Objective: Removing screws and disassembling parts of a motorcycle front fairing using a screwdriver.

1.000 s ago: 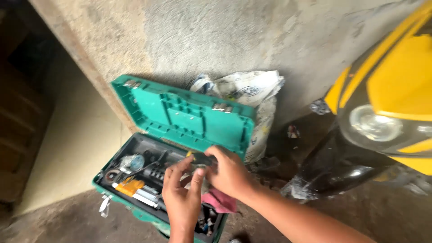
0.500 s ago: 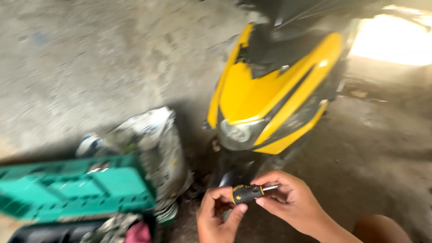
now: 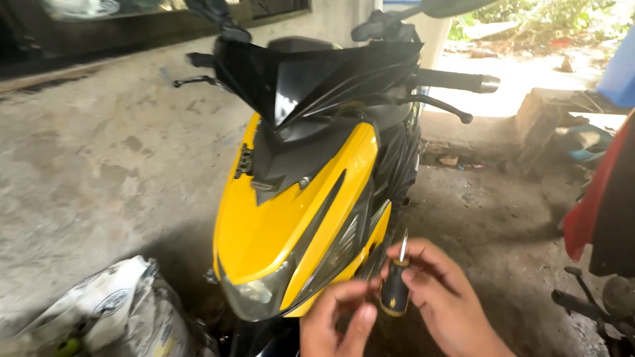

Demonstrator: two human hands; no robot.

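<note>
My right hand grips a short screwdriver with a black and yellow handle, its metal tip pointing up. My left hand hovers just left of the handle, fingers curled and apart, thumb close to the handle's base. Both hands are low in the view, right in front of a yellow and black scooter. The screwdriver tip sits beside the scooter's front panel, near the headlight.
A concrete wall runs along the left. A crumpled white sack lies at the lower left. Part of a red vehicle stands at the right edge. Bare dirt floor and rubble lie behind the scooter.
The view has swung up from an open green toolbox to the scooter. My hands took the screwdriver out of the toolbox and brought it in front of the scooter's nose.
</note>
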